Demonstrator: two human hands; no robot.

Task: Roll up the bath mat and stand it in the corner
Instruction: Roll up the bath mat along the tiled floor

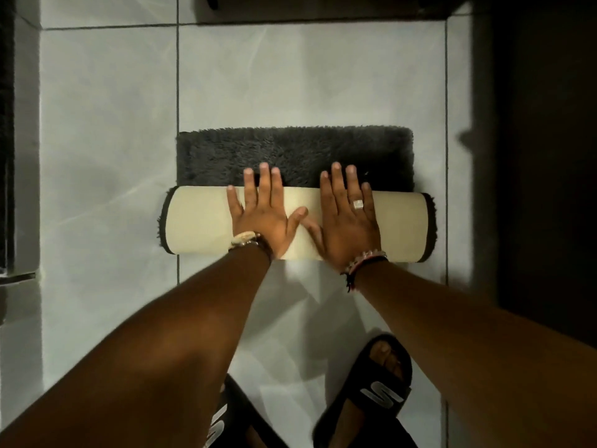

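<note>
The bath mat (200, 221) lies on the pale tiled floor, mostly rolled into a thick cylinder with its cream backing outward. A strip of its dark grey shaggy pile (290, 150) still lies flat beyond the roll. My left hand (263, 215) presses flat on top of the roll just left of centre, fingers spread and reaching over the far side. My right hand (347, 218), with a ring, lies flat beside it, thumbs nearly touching. Both palms rest on the backing without gripping it.
My feet in black slides (378, 383) stand just behind the roll. A dark wall or door (542, 156) runs along the right. A dark edge and ledge (13, 156) border the left. Open tile floor (290, 76) stretches ahead to a dark base at the top.
</note>
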